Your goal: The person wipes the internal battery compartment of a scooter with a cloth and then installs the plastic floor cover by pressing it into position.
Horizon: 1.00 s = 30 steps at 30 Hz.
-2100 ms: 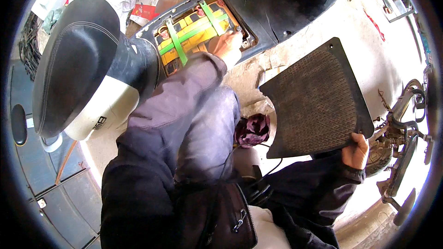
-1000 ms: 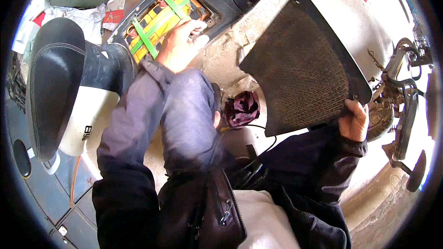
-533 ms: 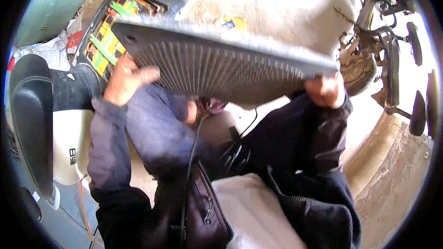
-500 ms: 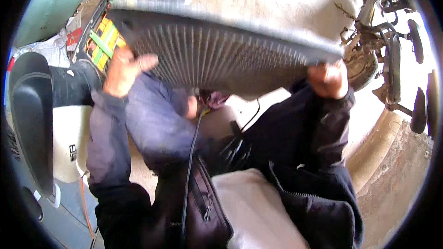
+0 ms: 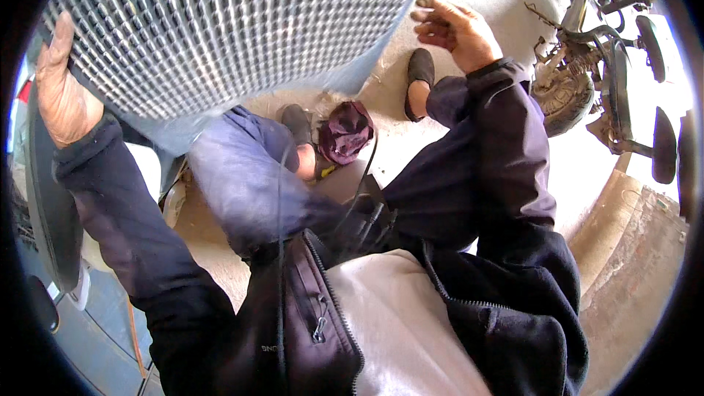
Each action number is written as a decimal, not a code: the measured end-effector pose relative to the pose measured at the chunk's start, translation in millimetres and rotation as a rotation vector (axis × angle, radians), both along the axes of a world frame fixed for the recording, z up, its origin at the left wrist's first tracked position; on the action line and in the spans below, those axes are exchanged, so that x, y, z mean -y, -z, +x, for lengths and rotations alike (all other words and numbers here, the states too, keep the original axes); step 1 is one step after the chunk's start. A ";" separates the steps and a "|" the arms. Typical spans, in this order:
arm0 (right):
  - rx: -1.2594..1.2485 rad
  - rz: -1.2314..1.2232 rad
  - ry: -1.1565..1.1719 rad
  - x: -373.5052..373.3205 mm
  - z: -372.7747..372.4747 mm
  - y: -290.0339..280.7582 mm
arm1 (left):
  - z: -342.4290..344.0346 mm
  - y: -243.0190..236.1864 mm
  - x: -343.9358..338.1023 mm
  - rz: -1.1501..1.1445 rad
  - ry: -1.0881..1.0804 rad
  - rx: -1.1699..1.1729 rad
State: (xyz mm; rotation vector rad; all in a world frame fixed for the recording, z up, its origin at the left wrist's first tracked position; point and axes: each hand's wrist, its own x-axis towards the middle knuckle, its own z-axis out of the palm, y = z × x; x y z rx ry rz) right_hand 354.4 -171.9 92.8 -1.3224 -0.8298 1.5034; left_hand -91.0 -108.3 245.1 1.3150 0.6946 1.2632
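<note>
A large grey panel with a close grid of raised squares fills the upper left, tilted, its upper part cut off by the picture's edge. My left hand grips its left edge, with some fingers hidden behind the rim. Off the panel's right edge, my right hand is raised in the air, holding nothing, its fingers slightly bent and apart. Below the panel, between my feet, lies a crumpled maroon cloth or bag; I cannot tell which.
A vehicle with a dark seat stands close at my left. On the right is a bike or motorcycle with a dirty wheel. A thin dark cable hangs in front of my jacket. My dark shoes are on the pale floor.
The panel has moved up and left and turned, so its grid face now shows large. My right hand has let go of it. The maroon item and my shoes have come into view.
</note>
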 end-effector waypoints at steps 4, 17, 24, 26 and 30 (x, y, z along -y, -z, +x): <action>0.010 -0.067 -0.133 7.9 -31.4 3.2 | 7.5 -31.4 23.6 0.058 -0.157 -0.399; 1.305 -0.018 -0.674 -3.2 -83.3 187.7 | -88.6 -115.0 170.2 0.029 -1.006 -0.939; 1.247 -0.063 -0.965 42.0 -142.9 237.7 | -135.2 -110.9 229.1 0.011 -1.290 -0.610; 1.231 -0.103 -0.969 51.4 -156.3 254.9 | -168.4 -114.8 245.0 0.032 -1.234 -0.705; 1.299 -0.048 -0.863 81.9 -162.3 276.4 | -137.3 -99.6 242.5 0.055 -1.331 -0.928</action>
